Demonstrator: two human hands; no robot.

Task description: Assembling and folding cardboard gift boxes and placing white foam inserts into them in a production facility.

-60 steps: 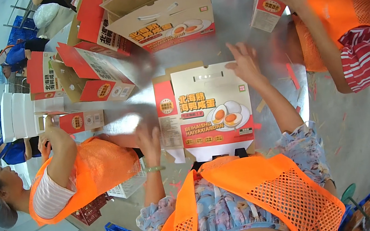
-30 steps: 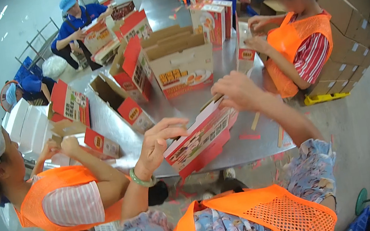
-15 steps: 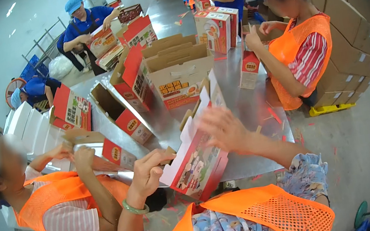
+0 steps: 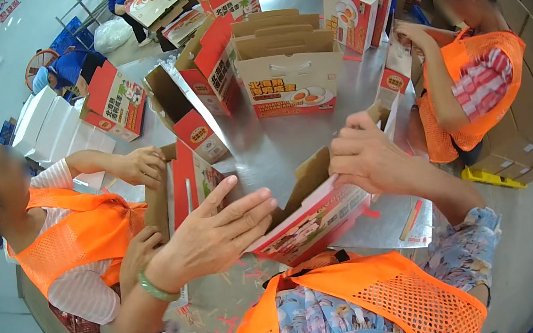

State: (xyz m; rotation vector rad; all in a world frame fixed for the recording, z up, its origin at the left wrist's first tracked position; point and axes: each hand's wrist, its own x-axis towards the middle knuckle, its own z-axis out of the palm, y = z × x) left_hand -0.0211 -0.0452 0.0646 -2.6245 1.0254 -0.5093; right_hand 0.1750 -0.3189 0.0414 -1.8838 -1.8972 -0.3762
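In front of me a red and white cardboard gift box (image 4: 322, 224) stands tilted at the table's near edge, its top flaps raised and brown inside. My left hand (image 4: 214, 235), with a green bangle at the wrist, lies against the box's left end, fingers stretched out and together. At the far right corner, my right hand (image 4: 373, 152) has its fingers bent over the upper edge and grips the box there. The box's lower part lies partly behind my orange vest.
Open cartons (image 4: 291, 81) of the same kind stand across the metal table (image 4: 246, 170). Co-workers in orange vests (image 4: 92, 241) handle boxes on both sides; people in blue stand at the far end. Brown cartons (image 4: 530, 101) are stacked at right; red scraps litter the floor.
My right hand has come down from above onto the box's right end. My left hand has unbent from a pinch into stretched fingers. The box has turned flatter across my front.
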